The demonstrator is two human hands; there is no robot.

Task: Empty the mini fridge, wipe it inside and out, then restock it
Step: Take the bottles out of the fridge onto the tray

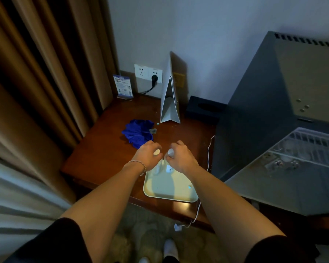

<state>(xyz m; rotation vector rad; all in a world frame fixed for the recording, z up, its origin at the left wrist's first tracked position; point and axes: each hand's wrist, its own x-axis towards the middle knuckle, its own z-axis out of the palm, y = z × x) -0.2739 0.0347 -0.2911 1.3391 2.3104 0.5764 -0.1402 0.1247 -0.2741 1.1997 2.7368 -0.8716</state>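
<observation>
The grey mini fridge (264, 111) stands at the right on the wooden table, its door (285, 171) swung open toward me with wire racks showing. A pale tray (169, 188) lies on the table in front of me. Over its far end my left hand (148, 156) grips the white cap of a clear bottle (157, 168), and my right hand (180, 158) grips the cap of a second clear bottle (169, 168). Both bottles stand upright at the tray's far edge. A crumpled blue cloth (138, 132) lies just beyond my left hand.
A white folded card stand (169, 103) and a dark tissue box (203, 109) sit at the back by the wall. A small leaflet holder (123, 87) stands beside the wall sockets (148, 73). Brown curtains (46, 73) hang at the left. A white cable (207, 168) dangles off the table edge.
</observation>
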